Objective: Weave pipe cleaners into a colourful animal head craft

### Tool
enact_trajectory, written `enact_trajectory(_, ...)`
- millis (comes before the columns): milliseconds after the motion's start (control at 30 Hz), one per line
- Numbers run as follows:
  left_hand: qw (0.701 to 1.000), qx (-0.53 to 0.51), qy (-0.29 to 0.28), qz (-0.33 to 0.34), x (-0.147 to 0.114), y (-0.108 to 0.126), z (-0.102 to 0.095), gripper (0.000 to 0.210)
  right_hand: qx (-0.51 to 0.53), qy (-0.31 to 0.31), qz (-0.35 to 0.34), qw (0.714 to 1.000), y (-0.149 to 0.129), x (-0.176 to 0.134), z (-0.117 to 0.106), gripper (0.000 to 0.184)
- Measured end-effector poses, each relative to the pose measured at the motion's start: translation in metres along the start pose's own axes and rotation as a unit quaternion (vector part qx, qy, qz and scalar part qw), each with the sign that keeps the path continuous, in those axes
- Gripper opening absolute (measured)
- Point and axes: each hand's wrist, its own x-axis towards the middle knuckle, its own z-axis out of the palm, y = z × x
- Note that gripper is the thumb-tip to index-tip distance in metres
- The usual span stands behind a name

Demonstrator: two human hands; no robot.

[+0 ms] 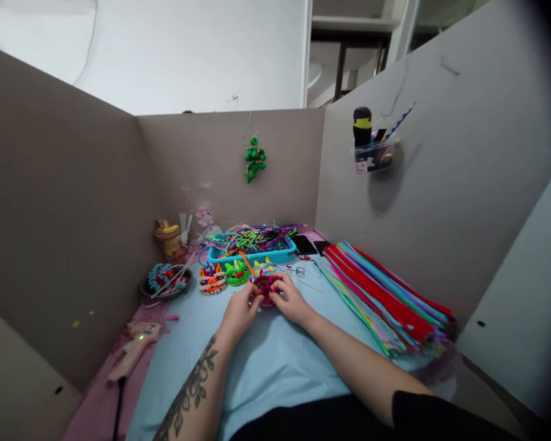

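Note:
My left hand (244, 308) and my right hand (291, 297) meet over the light blue cloth, fingers closed on a dark red and magenta pipe-cleaner piece (267, 290). The piece is round, and fingertips cover its two sides. Just beyond my hands lie several fuzzy pipe-cleaner heads: an orange and white one (212, 279), a green one (237, 272) and a yellow one (263, 266) partly hidden behind the held piece. A single orange strip (247, 262) slants up near my left hand.
A blue tray (282, 255) heaped with loose pipe cleaners stands at the back. Bundled pipe cleaners (386, 294) lie at right, scissors (299, 271) nearer the middle. At left are a dark bowl (183, 288) and a pink glue gun (135, 352). Grey partitions (220, 165) surround the table.

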Motion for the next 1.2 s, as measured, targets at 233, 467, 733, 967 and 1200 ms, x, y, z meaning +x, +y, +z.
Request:
enact_trajectory(233, 1.0, 0.004, 0.003, -0.007, 0.004, -0.005, 0.003, 0.009, 0.077, -0.01, 0.036, 0.996, -0.001, 0.003, -0.001, 0.007)
enact_trajectory(467, 1.0, 0.001, 0.01, 0.013, 0.004, -0.006, 0.008, 0.011, 0.107, -0.007, 0.041, 0.993, 0.0, 0.002, 0.001, 0.011)
enact_trajectory(733, 0.999, -0.022, 0.037, -0.013, 0.004, -0.005, 0.01, 0.006, 0.153, 0.013, 0.089, 0.984, 0.006, 0.002, 0.007, 0.015)
enact_trajectory(967, 0.996, -0.064, 0.061, -0.016, 0.003, 0.001, 0.01, 0.008, 0.18, -0.029, 0.063, 0.981, 0.0, 0.002, 0.001, 0.013)
enact_trajectory(1200, 0.992, -0.092, 0.082, -0.028, 0.004, -0.002, 0.012, 0.015, 0.232, 0.031, 0.098, 0.967, 0.0, 0.003, 0.005, 0.02)
